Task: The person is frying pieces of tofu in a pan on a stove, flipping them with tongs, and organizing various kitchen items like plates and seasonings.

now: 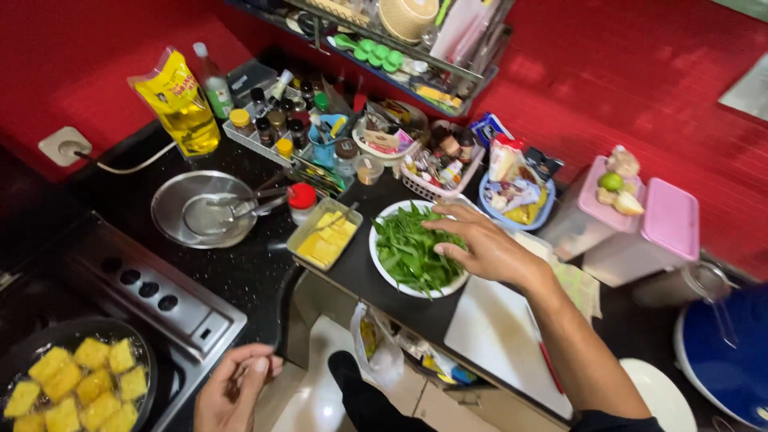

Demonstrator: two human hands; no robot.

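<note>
My right hand point(478, 242) reaches over a white plate point(382, 270) heaped with green leaves point(410, 250), its fingers spread and touching the leaves. My left hand point(234, 386) hangs low by the counter's front edge with fingers loosely curled and nothing in it. Just left of the plate a rectangular container point(323, 233) holds yellow pieces with a utensil resting in it. In the bottom left corner a dark pan point(77, 382) on the stove point(152, 296) is full of yellow fried squares.
A white cutting board point(500, 332) lies right of the plate. Behind stand a metal bowl with tongs point(208, 210), a yellow oil pouch point(180, 102), spice jars point(276, 124), baskets of packets point(438, 168) and pink-lidded boxes point(632, 216). A rack hangs on the red wall.
</note>
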